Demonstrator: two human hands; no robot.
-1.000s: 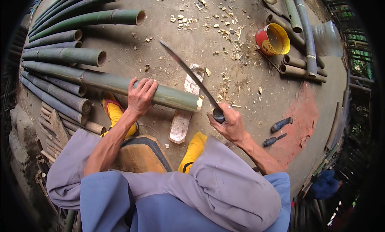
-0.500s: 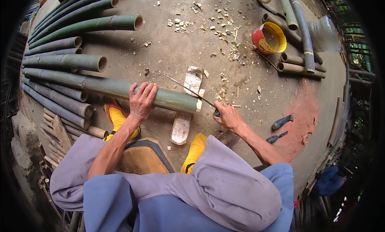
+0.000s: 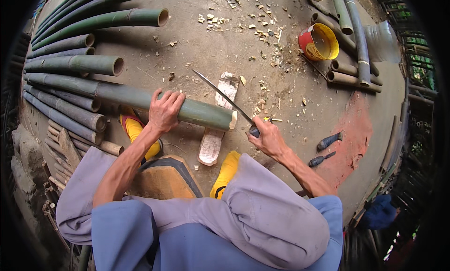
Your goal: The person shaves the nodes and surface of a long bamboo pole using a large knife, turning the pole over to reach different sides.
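A thick green bamboo pole (image 3: 201, 114) comes in from the left, and its near end rests across a pale, hacked wooden block (image 3: 212, 147) on the ground. My left hand (image 3: 165, 111) lies over the top of the pole, fingers curled around it. In my right hand (image 3: 268, 139) is the dark handle of a long knife (image 3: 219, 91), just right of the pole's end. Its blade slants up and left, above the block and beyond the pole. A pale cut surface shows at the pole's end. The underside of my left hand's grip is hidden.
More bamboo poles (image 3: 117, 17) fan out on the left. Wood chips (image 3: 262, 25) litter the ground ahead. At the right stand a red and yellow bucket (image 3: 318, 42) and cut bamboo pieces (image 3: 354, 81). Two dark-handled tools (image 3: 329, 141) lie by my right forearm. A wooden seat (image 3: 164, 179) is between my legs.
The knife has tilted: its tip now points farther away from me, and more of the blade's flat side shows. My left hand keeps its place on the pole. The view has shifted slightly.
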